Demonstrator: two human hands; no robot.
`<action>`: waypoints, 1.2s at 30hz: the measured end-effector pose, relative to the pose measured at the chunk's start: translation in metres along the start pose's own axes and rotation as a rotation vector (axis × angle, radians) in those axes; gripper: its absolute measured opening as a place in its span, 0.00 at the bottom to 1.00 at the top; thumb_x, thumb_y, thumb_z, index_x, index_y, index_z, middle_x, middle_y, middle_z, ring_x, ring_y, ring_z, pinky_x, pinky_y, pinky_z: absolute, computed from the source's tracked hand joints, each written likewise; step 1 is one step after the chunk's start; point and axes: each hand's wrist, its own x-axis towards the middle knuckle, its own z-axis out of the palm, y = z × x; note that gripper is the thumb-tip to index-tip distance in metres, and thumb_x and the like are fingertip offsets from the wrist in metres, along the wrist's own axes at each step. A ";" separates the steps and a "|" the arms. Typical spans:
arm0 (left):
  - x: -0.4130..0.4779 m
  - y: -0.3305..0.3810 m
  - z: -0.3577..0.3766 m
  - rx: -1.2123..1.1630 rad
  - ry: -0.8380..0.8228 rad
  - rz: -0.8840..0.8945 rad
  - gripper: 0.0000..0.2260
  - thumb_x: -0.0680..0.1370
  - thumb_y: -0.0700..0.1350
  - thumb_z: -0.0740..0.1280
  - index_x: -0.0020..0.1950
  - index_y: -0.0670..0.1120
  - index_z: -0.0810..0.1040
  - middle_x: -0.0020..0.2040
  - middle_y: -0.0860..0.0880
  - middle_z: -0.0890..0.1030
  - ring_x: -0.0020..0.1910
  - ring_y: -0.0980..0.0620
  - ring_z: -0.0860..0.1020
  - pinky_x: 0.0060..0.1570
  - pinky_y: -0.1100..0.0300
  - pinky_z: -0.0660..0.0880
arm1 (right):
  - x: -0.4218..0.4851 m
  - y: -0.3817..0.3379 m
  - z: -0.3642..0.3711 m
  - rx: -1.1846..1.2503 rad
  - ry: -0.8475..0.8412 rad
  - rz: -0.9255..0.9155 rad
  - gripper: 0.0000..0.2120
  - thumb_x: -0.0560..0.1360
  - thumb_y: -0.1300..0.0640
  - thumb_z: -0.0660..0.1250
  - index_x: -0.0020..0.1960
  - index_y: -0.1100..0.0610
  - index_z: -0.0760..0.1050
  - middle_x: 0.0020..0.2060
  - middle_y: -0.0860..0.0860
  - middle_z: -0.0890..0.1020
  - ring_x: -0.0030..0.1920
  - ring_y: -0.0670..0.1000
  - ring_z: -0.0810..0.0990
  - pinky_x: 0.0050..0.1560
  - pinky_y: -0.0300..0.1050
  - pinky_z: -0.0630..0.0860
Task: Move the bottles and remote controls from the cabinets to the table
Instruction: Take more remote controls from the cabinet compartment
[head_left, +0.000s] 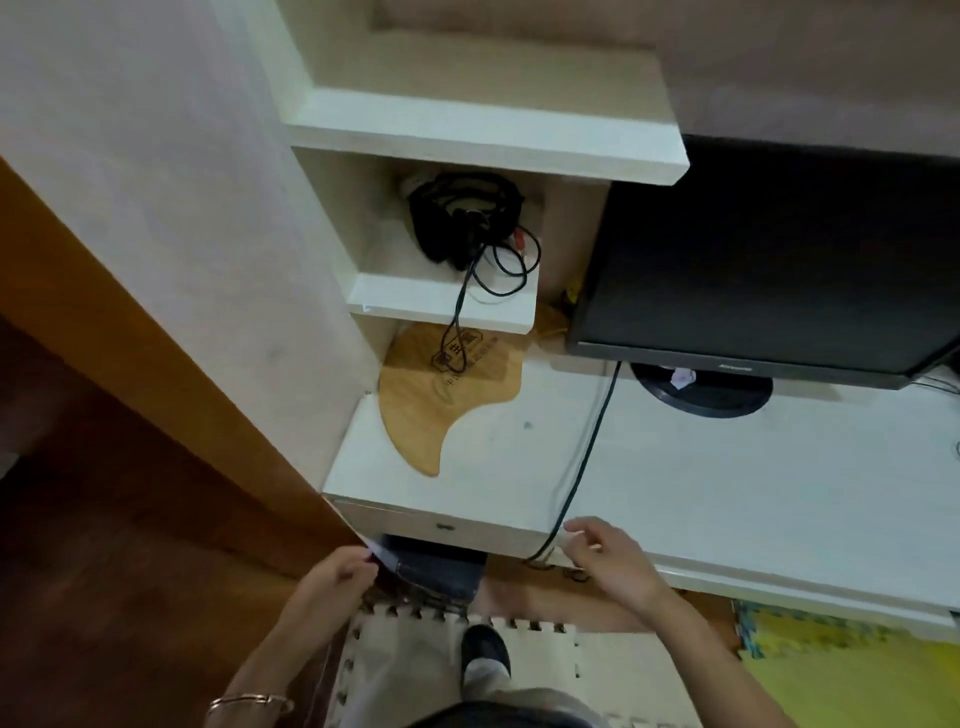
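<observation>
No bottle or remote control shows in this view. My left hand (343, 571) is below the left front corner of the white desk (675, 483), its fingers curled around the lower corner of a thin pale cabinet door (372, 552). My right hand (610, 561) hovers at the desk's front edge with the fingers apart and nothing in them, right beside a black cable (582, 457) that drops over the edge. Under the desk is a dark opening with a dark blue item (436, 566) that I cannot identify.
A black monitor (769, 249) stands at the desk's back right. Black headphones (462, 218) with tangled cords lie on a small white shelf (441, 306). A curved wooden board (441, 395) lies beneath. Foam floor mats (841, 670) cover the floor; my foot (485, 649) rests there.
</observation>
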 end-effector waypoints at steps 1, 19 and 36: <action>-0.001 0.020 -0.005 -0.032 0.014 0.039 0.05 0.78 0.46 0.62 0.52 0.53 0.74 0.53 0.49 0.80 0.51 0.53 0.78 0.51 0.61 0.75 | 0.001 -0.021 -0.011 0.031 0.015 -0.071 0.11 0.77 0.54 0.62 0.59 0.52 0.74 0.49 0.51 0.80 0.48 0.49 0.78 0.40 0.29 0.70; -0.130 0.378 -0.204 -0.278 0.793 1.425 0.07 0.67 0.55 0.65 0.44 0.62 0.77 0.49 0.68 0.79 0.47 0.70 0.78 0.46 0.82 0.69 | -0.151 -0.377 -0.208 -0.153 0.867 -1.415 0.13 0.67 0.45 0.65 0.52 0.38 0.73 0.43 0.35 0.81 0.50 0.38 0.79 0.51 0.28 0.73; -0.181 0.602 -0.315 0.277 1.152 1.522 0.13 0.77 0.45 0.60 0.59 0.46 0.75 0.61 0.47 0.76 0.62 0.47 0.72 0.62 0.53 0.70 | -0.254 -0.584 -0.329 -0.471 1.403 -1.213 0.15 0.75 0.59 0.62 0.61 0.59 0.74 0.58 0.56 0.79 0.59 0.55 0.76 0.56 0.42 0.71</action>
